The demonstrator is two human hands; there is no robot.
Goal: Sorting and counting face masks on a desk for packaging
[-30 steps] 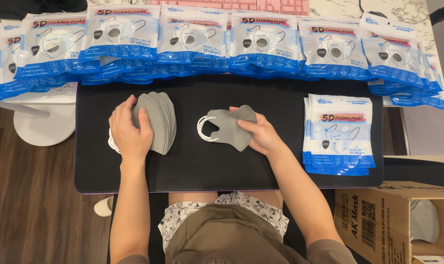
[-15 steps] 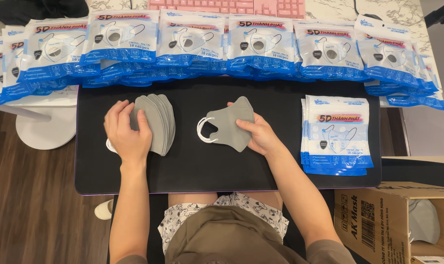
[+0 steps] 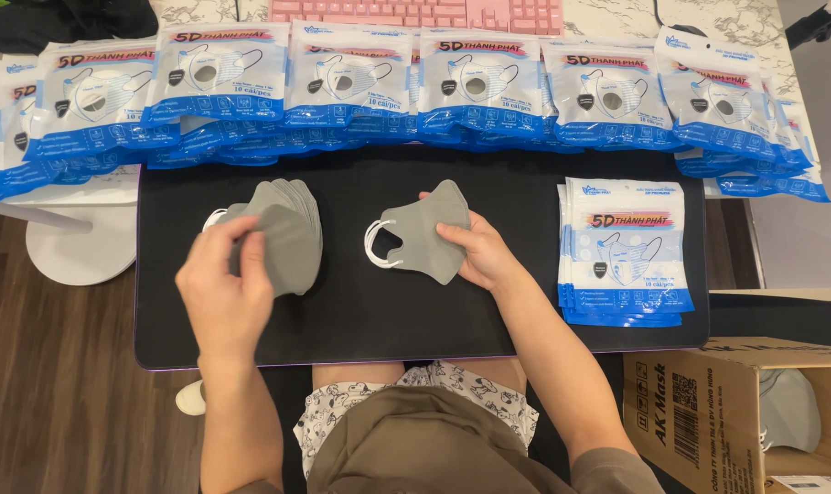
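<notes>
Left hand point(image 3: 225, 285): fingers pinch the near edge of the mask stack point(image 3: 283, 230); grip clenched on its top grey mask.
Right hand point(image 3: 481, 256): grasps one grey mask point(image 3: 423, 240) by its right edge, fingers over the top, thumb below.
Mask stack: fanned pile of grey masks on the left part of the mat point(image 3: 415, 320), white ear loops poking out at its left side; exact count cannot be told, several layers show.
Single mask: lies flat near the mat's centre, white ear loops pointing left, well apart from the stack.
Mat: one, black, covering the tabletop point(image 3: 754, 27) in front of the person.
Pouch row point(image 3: 470, 87): blue-and-white printed mask pouches, overlapping along the mat's far edge from left to right; seven fronts show on top, with more tucked beneath.
Pouch pile point(image 3: 627, 252): one neat pile of the same pouches on the mat's right end, just beside the right forearm; count hidden.
Keyboard point(image 3: 420, 13): one, pink, behind the pouch row, partly cut off by the frame.
Box point(image 3: 735, 416): one open cardboard carton at lower right, beside the person's knee, grey masks inside.
Obstruction: nothing lies between the two hands; the left hand covers the stack's lower left part.
</notes>
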